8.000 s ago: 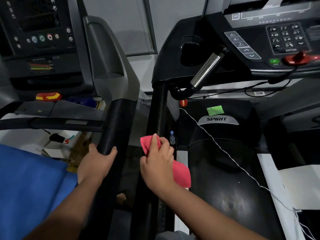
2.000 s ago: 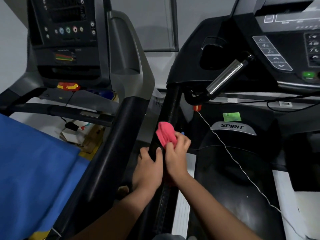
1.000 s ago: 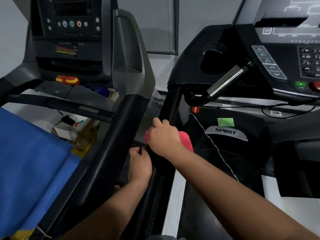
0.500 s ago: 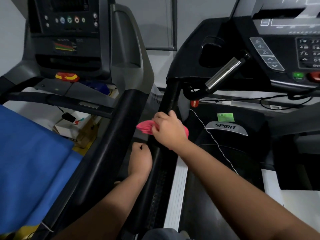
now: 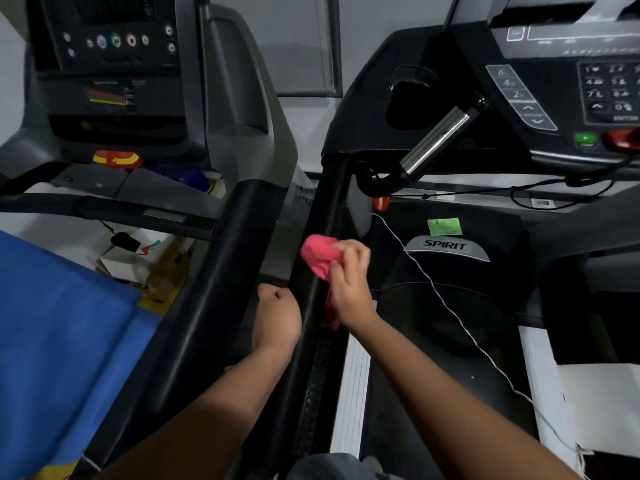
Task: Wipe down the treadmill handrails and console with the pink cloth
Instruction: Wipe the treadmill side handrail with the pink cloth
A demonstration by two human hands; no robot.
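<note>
The pink cloth [image 5: 318, 256] is being held bunched in the right hand [image 5: 349, 282], whose fingers are curled round it. It is being pressed against the black handrail [image 5: 327, 202] on the left side of the treadmill [image 5: 446, 247] marked SPIRIT, roughly midway along the visible rail. The left hand [image 5: 277, 306] is being kept clenched just beside the same rail, lower down, with nothing seen in it; whether it is touching the rail cannot be told. Judged from this, the task is being carried out at an early or middle stage. This one handrail is being wiped, and nothing on it is showing how much is finished. The console [image 5: 561, 81] above and the metal grip [image 5: 438, 138] under it are not being touched and, it seems, are being left for later. The opposite handrail is not being shown, so its state cannot be judged
</note>
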